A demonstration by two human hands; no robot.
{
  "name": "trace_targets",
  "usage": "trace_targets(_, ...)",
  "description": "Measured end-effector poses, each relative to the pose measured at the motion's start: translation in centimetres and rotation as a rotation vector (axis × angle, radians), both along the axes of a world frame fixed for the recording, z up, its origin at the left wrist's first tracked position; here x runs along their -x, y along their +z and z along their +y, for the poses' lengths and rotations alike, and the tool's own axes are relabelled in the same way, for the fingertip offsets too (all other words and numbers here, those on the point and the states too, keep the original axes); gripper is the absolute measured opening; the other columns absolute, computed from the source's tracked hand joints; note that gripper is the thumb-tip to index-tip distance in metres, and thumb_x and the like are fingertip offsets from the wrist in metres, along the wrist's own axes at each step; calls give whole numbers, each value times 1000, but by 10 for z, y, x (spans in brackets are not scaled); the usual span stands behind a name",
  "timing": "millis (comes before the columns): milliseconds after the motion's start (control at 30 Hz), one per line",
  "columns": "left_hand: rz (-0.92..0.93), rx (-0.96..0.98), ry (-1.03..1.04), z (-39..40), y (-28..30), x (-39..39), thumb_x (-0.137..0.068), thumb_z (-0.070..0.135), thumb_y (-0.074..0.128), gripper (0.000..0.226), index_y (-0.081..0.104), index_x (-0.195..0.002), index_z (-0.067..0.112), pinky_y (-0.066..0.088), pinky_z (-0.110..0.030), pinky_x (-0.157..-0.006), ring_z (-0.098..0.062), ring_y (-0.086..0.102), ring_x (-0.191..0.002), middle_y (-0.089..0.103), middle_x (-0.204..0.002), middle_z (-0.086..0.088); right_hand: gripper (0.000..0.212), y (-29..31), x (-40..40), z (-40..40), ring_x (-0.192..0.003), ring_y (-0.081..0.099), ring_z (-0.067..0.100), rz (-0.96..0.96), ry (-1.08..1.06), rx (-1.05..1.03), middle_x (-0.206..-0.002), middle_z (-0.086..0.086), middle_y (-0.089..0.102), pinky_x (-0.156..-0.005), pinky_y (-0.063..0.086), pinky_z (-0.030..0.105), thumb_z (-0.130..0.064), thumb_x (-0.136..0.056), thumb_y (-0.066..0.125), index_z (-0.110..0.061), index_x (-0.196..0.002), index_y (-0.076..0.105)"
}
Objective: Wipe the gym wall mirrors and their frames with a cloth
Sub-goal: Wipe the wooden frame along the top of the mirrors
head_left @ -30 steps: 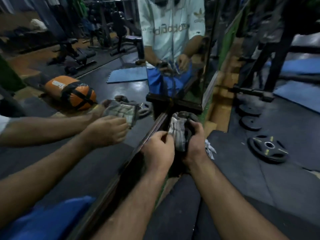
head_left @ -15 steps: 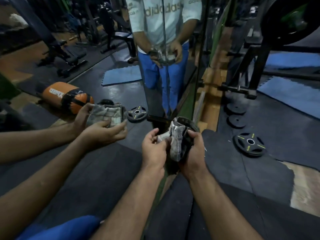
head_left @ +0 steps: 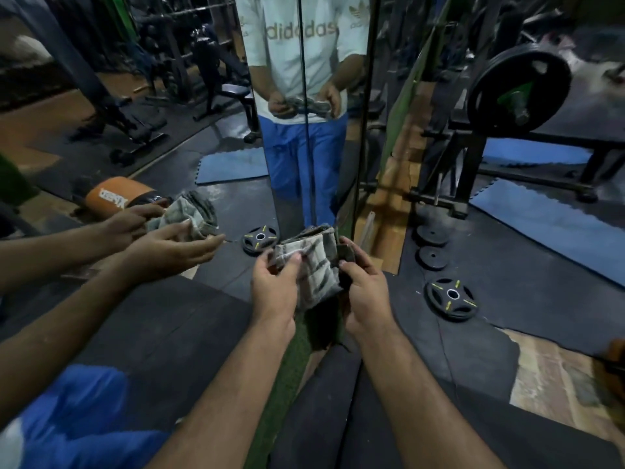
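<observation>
Holding the cloth (head_left: 313,265) w/ both hands in front of me, just short of the mirror (head_left: 209,204) corner: left hand (head_left: 275,286) pinches its near-left edge, right hand (head_left: 363,292) grips the right side. Cloth's bunched, long axis running away from me toward the glass. Mirror lies ahead and to the left, so left hand's nearer, I'd guess.

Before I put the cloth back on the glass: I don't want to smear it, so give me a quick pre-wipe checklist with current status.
1. Cloth held in both hands: ok, left hand pinches its edge and right hand grips the other side.
2. Cloth folded into a flat pad: not ok, bunched.
3. Cloth clean enough: cannot tell, dim light.
4. Cloth touching the mirror: not ok, held off it.
5. Footing: ok, weight plate lies off to the right.
</observation>
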State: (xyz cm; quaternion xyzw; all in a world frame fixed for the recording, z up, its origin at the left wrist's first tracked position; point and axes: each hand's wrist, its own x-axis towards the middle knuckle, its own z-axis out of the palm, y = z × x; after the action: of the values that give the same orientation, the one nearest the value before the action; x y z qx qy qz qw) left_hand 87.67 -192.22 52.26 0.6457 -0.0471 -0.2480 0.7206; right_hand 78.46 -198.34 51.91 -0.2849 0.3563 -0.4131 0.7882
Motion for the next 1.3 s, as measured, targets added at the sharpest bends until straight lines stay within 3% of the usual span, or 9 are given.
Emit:
trace_targets(100,23,-24,-53,-1,20,18,-99,18,65,8,67,-106,16,59,-55,-89,-30,73,-99,76,-105,-10,39,25,6,5,-105,69,37,11,27,36,-117,21,73,-95,57,49,14,-100,46,-8,-122,70)
trace_targets(167,-25,-33,-39,0,33,24,-100,17,62,4,65,-103,18,60,-51,-87,-30,73,-98,75,-103,-10,33,35,14,6,-99,72,33,48,73,50,-111,19,75,-87,61,43,8,-102,49,-3,-127,67)
trace_targets(233,-140,-45,-1,4,50,28,-100,19,62,6,62,-105,16,61,-47,-84,-28,73,-95,74,-102,-8,23,42,20,6,-91,75,30,81,131,60,-104,17,77,-79,64,38,-2,-104,54,-2,-122,69)
trace_targets(467,-643,-293,110,26,86,61,-100,23,62,27,56,-123,10,47,-34,-79,-28,64,-99,66,-103,-3,34,72,28,11,-114,70,39,83,328,80,-120,22,74,-103,55,54,-18,-111,44,-3,-129,68)
trace_targets(733,-419,-155,106,56,113,78,-103,24,55,46,43,-147,30,52,-48,-102,-22,61,-117,59,-132,-3,28,112,46,27,-87,77,27,-8,523,36,-113,20,76,-69,64,35,-15,-108,48,-5,-123,69)
trace_targets(867,-666,-245,181,75,126,66,-98,23,64,49,45,-144,26,51,-41,-101,-23,60,-119,59,-130,-3,35,129,46,39,-78,77,21,32,704,80,-96,11,80,-64,62,31,-30,-109,48,-10,-106,77)
trace_targets(1000,-973,-502,264,86,135,57,-89,31,74,41,60,-126,19,54,-42,-89,-24,59,-108,56,-121,-7,29,134,30,45,-83,73,30,68,533,198,-101,21,75,-73,61,39,-20,-109,51,2,-115,70)
trace_targets(1133,-602,-255,-104,87,146,48,-95,41,63,24,75,-94,20,61,-47,-77,-22,74,-81,76,-84,-2,25,127,14,47,-78,68,33,95,470,294,-95,22,69,-66,58,40,-21,-109,52,-1,-110,66)
trace_targets(1300,-658,-360,-171,85,141,26,-89,40,59,25,73,-86,20,61,-50,-68,-25,72,-72,73,-72,-1,16,120,0,45,-78,66,29,87,456,397,-89,16,68,-70,56,42,-18,-108,53,-8,-100,63)
